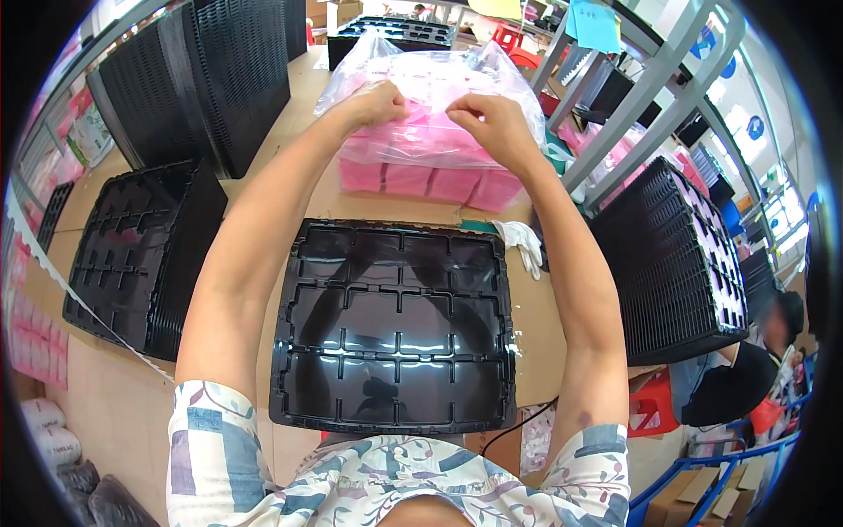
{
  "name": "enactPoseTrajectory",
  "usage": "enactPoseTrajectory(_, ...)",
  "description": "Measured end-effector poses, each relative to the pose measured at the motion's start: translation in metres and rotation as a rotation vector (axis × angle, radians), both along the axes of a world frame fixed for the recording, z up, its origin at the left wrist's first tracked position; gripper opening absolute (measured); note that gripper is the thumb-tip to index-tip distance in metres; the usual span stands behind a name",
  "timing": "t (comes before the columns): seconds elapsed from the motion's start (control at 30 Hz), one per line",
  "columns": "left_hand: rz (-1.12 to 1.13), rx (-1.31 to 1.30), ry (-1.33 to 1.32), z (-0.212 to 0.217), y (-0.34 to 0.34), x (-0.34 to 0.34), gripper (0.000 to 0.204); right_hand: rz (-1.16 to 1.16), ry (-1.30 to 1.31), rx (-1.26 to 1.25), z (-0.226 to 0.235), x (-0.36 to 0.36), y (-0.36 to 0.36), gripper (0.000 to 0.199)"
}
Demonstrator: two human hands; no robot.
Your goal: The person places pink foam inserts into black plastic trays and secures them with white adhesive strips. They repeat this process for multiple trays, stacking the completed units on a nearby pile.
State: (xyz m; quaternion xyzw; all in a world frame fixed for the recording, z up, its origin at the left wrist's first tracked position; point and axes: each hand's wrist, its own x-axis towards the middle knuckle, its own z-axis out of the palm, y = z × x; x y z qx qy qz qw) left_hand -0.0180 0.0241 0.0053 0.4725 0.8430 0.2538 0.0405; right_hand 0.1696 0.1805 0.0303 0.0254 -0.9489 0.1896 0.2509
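Note:
Both my arms reach forward over a black plastic tray [369, 321] with moulded compartments, which lies in front of me. Beyond it sits a block of pink packs [404, 180] in rows, with a clear plastic bag [430, 66] loosely covering its top and far side. My left hand [378, 104] is closed in a pinch on the bag's film at the left. Farther right, my right hand [496, 127] also pinches the film, thumb and fingers together. Between the hands, pink shows through the crumpled film.
Tall stacks of black trays stand at left [189, 83] and right [672, 263], with a lower tray stack [132, 241] at near left. A white glove [522, 246] lies beside the front tray. Grey metal posts [650, 97] rise at right. A person [738, 386] is at far right.

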Motion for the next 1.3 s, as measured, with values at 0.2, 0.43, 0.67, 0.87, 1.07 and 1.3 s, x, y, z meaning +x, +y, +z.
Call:
enactPoseTrajectory(0.2,-0.084,-0.008,0.262,0.038,-0.002,0.006,0.027,-0.017,0.342,0.333,-0.018,-0.055,-0.004,0.023)
enactPoseTrajectory(0.43,0.028,0.815,0.865,0.02,-0.027,0.077,0.024,-0.064,0.584,0.289,0.027,-0.08,0.002,0.017)
enactPoseTrajectory(0.67,-0.449,1.013,-1.663,-0.032,-0.062,0.121,0.083,0.078,0.597,-0.049,0.037,-0.014,-0.034,0.018)
enactPoseTrajectory(0.87,-0.165,1.199,-1.858,-0.01,-0.069,0.119,0.086,0.127,0.601,0.055,0.0,0.041,-0.061,0.006)
enactPoseTrajectory(1.07,-0.202,1.238,-1.568,-0.023,-0.086,0.133,0.032,0.067,0.822,0.176,-0.038,0.085,-0.111,0.016)
enactPoseTrajectory(1.3,-0.477,1.266,-1.716,0.003,-0.148,0.22,0.009,0.389,-0.148,-1.708,-0.12,0.069,-0.119,0.055)
